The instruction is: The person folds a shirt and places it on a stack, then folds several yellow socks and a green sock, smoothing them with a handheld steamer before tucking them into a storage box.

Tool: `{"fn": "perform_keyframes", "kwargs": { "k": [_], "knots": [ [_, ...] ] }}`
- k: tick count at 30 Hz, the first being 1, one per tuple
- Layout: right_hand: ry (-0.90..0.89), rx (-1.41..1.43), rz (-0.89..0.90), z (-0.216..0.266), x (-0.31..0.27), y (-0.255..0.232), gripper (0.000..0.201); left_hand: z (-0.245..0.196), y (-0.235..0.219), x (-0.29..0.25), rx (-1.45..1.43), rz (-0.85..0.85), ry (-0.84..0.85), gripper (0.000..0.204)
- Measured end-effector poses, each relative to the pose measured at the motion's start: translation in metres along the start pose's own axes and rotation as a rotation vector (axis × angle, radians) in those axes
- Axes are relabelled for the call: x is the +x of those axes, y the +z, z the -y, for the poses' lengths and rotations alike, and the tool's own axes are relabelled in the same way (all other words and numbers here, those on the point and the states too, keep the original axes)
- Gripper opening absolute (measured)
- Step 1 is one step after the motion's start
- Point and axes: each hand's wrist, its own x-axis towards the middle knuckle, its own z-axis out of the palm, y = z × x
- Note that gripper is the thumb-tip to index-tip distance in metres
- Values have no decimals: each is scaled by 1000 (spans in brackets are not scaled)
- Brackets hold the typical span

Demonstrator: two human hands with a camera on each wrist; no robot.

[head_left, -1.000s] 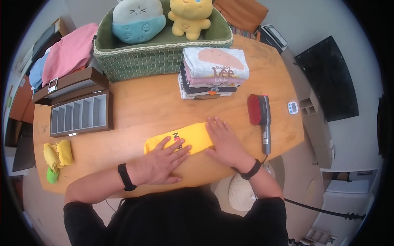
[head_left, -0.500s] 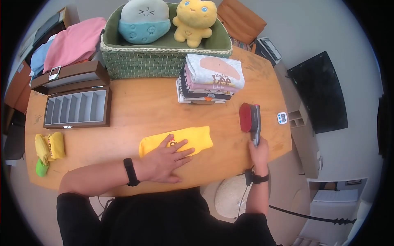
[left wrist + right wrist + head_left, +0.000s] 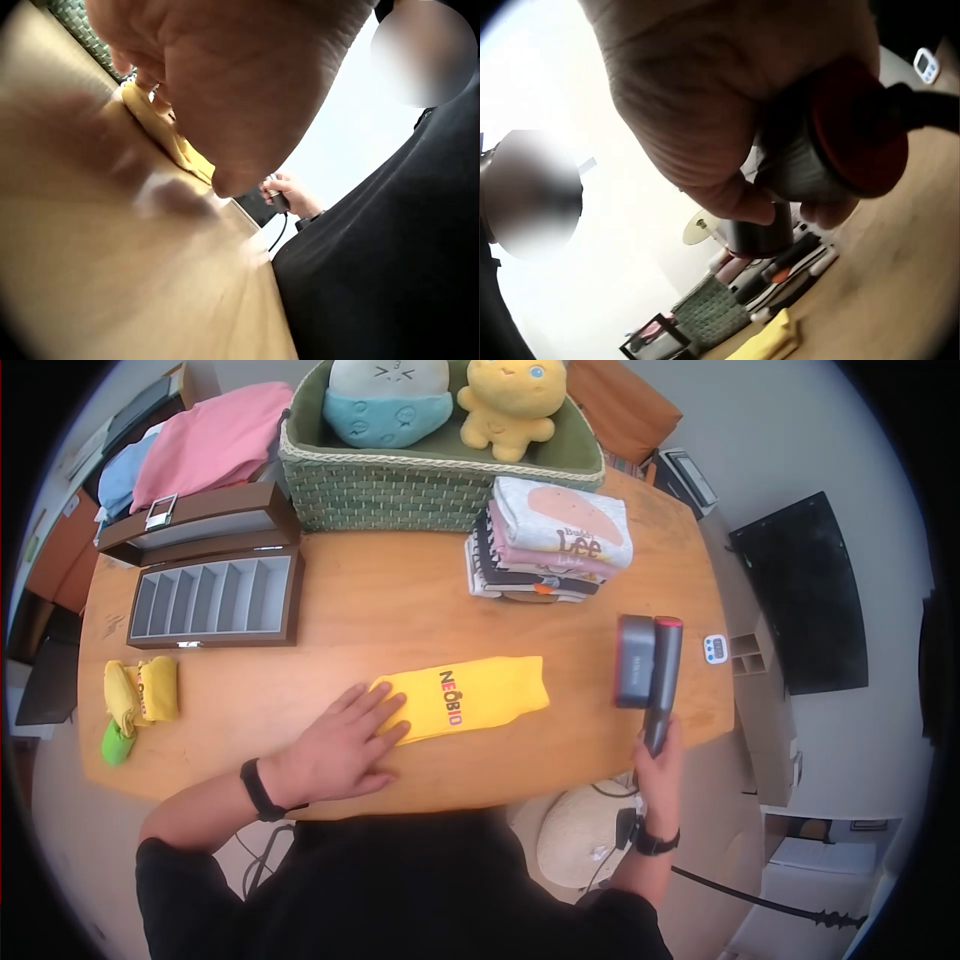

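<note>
A yellow sock (image 3: 505,690) with "NEOBIO" lettering lies flat near the front of the table. My left hand (image 3: 325,755) rests at the sock's left end, its fingers extended and the fingertips on the fabric. To the right, my right hand (image 3: 660,780) grips the handle of a grey garment steamer (image 3: 636,660). The steamer's head points away from me, and its red face is turned mostly out of sight. In the right wrist view the fingers curl round the steamer handle (image 3: 791,161), with the cord leaving its red end.
Rolled yellow and green socks (image 3: 158,688) sit at the left edge. An open compartment box (image 3: 215,642), a green basket (image 3: 390,500) with plush toys and a stack of folded shirts (image 3: 565,525) stand behind. A small white timer (image 3: 715,649) lies at the right.
My right hand has left the sock, taken hold of the steamer and turned its red face away. My left hand has slid left, uncovering the lettering.
</note>
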Motion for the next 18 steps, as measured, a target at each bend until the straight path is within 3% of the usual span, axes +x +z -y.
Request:
{"fn": "perform_keyframes", "kwargs": {
  "k": [2, 4, 6, 10, 18],
  "knots": [
    [-133, 60, 173, 37, -26, 14, 59, -5, -5, -2, 22, 53, 8, 66],
    [-488, -283, 263, 60, -29, 31, 64, -7, -8, 0, 43, 99, 24, 69],
    [-432, -354, 398, 91, -37, 53, 64, -9, -7, -2, 46, 98, 34, 68],
    [-391, -441, 454, 96, -42, 76, 63, -1, 3, -15, -36, 106, 53, 68],
    [-247, -506, 171, 72, -49, 63, 64, -1, -3, -26, -109, 25, 68, 63]
  ]
}}
